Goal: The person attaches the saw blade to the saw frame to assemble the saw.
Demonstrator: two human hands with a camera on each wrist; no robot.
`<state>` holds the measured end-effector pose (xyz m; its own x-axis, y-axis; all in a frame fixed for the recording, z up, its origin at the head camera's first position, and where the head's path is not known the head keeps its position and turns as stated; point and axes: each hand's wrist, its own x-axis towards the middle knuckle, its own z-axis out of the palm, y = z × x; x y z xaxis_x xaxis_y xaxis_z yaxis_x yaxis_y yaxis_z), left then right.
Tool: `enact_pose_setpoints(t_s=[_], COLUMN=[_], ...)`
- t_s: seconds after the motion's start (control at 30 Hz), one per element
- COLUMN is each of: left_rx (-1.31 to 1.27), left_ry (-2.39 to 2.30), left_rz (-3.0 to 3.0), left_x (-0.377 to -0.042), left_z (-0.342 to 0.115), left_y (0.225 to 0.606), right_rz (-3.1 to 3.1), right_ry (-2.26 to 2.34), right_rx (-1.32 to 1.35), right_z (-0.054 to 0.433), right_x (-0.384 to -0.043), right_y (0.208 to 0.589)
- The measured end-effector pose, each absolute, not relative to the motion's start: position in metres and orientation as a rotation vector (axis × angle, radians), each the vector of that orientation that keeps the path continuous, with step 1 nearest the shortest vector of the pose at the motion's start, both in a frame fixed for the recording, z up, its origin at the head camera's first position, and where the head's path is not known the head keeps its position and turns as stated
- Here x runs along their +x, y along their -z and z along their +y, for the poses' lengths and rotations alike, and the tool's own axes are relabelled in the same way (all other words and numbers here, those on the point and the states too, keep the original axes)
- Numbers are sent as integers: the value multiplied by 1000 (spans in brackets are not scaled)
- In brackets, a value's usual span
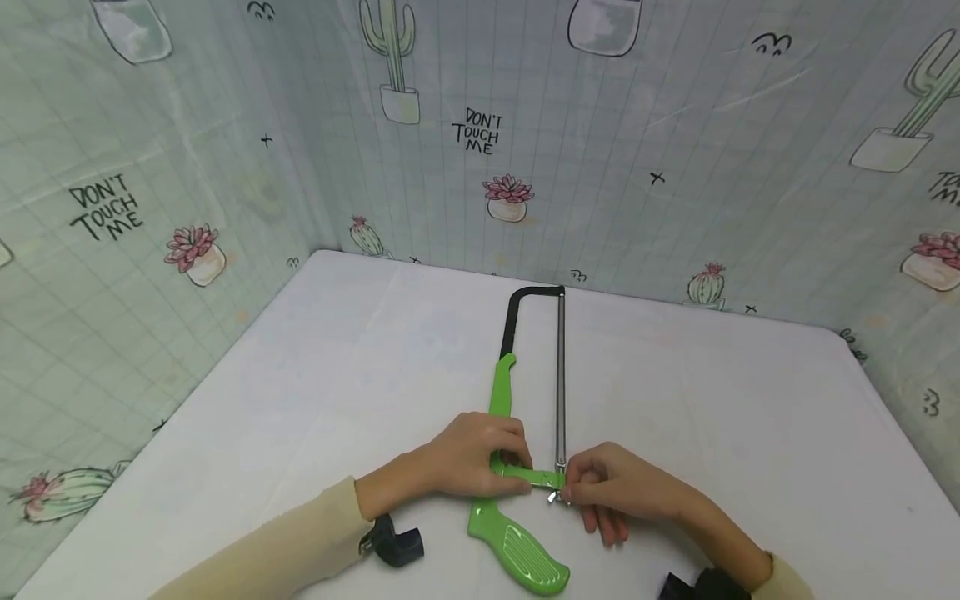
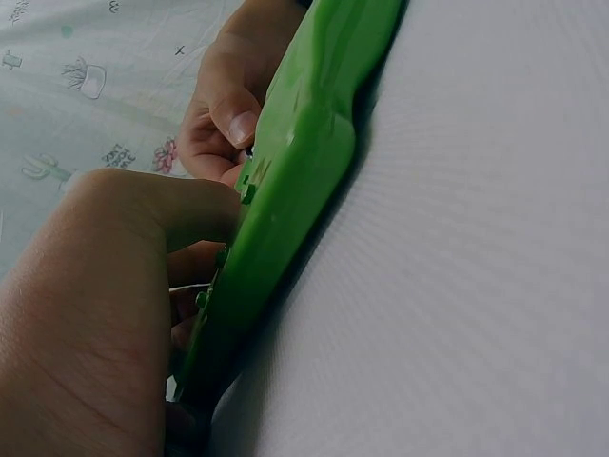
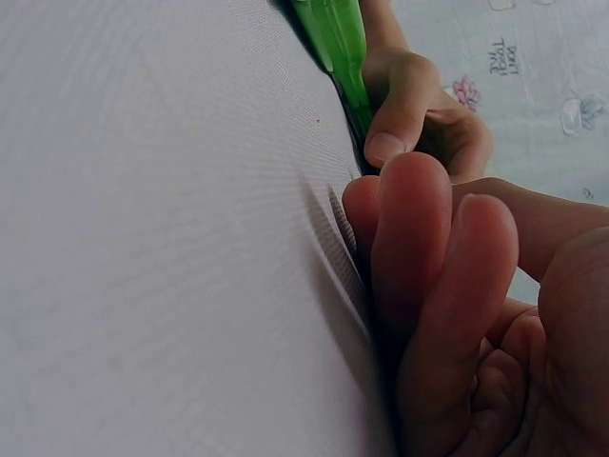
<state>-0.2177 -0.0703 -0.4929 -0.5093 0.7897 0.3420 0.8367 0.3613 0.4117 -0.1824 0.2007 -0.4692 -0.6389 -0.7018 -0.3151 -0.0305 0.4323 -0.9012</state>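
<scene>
A hacksaw (image 1: 519, 550) lies flat on the white table, its black front bow (image 1: 510, 325) pointing away and its green handle towards me. The thin grey blade (image 1: 561, 375) runs along its right side. My left hand (image 1: 476, 454) grips the green frame, with the thumb along the short green crosspiece (image 1: 536, 477). At the end of that crosspiece, my right hand (image 1: 626, 483) pinches the small metal wing nut (image 1: 554, 497) between thumb and forefinger. Its other fingers hang close over the table. In the left wrist view, the green frame (image 2: 295, 181) hides part of both hands.
The white table (image 1: 375, 358) reaches back to a cloth (image 1: 615, 125) printed with cacti, which hangs behind it and at both sides. Dark wrist-worn devices show at the left wrist (image 1: 397, 546) and the right wrist (image 1: 712, 586), low over the table.
</scene>
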Motion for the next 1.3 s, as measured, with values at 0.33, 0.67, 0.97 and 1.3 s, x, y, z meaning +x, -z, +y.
enact_pose_setpoints(t_s=[0.33,0.67,0.97,1.3], left_rx=[-1496,-1498,-1501,-1487], left_ry=[847,854,844,845], left_rz=[-2545,-2532,-2523,-2550], left_x=[-219,-219,-219,-217], left_z=[-70,-70,-70,-69], left_y=[493,491,490,491], right_rz=[1989,2000,1993,1971], right_ry=[1236,1234,1241,1249], right_rx=[-599,-594,-586,-600], right_z=[202,201,202,202], right_x=[-185,-185,-186,-185], right_y=[471,472,470,470])
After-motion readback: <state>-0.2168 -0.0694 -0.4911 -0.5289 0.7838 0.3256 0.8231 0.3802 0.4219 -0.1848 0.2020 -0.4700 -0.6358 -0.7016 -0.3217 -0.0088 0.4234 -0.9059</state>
